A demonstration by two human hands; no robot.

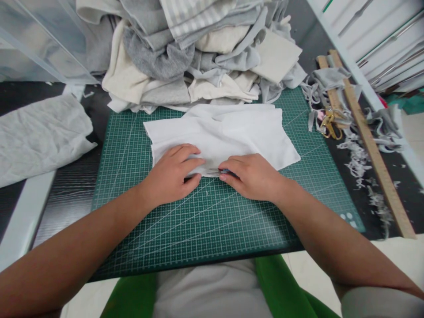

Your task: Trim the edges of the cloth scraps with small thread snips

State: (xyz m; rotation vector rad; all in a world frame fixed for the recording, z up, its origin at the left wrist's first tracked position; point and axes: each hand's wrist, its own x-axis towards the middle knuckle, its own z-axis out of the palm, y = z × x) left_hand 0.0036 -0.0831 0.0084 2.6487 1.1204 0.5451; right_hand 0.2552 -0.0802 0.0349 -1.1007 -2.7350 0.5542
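A piece of white cloth [232, 128] lies flat, slightly wrinkled, on a green cutting mat [212, 225]. My left hand [177, 172] rests on the cloth's left part near its front edge, fingers apart and thumb close to that edge. In my right hand [253, 176] is a small pair of thread snips [216, 172], with slim metal blades and a bit of blue showing between thumb and fingers. The blades point left, along the cloth's front edge toward my left fingertips. My grip hides most of the snips' handle.
A heap of grey and cream fabric pieces [185, 62] rises behind the mat. Pale folded cloth [39, 137] lies at the left. On the right are a wooden ruler [374, 150], gold-handled scissors [329, 126] and fabric scraps [356, 157]. Translucent bins [39, 39] stand back left.
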